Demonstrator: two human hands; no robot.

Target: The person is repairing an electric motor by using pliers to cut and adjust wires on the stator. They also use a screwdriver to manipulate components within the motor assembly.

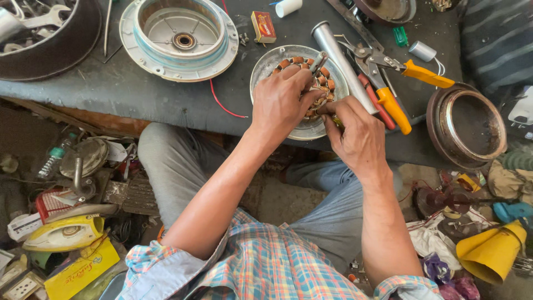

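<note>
A round metal motor housing (265,66) lies on the dark workbench (139,91), with a ring of copper-wound coils (325,75) inside it. My left hand (283,100) rests over the coils, fingers curled on them and pinching a thin wire. My right hand (355,130) sits at the housing's right edge, gripping a small tool with a yellow handle (337,120) whose tip points into the coils. Both forearms reach up from my lap.
A larger pale motor cover (180,36) lies to the left, and a rusty round cover (466,125) to the right. Yellow-handled pliers (388,83), a metal tube (338,58), a small red box (264,26) and a red wire (222,103) lie nearby. Clutter covers the floor.
</note>
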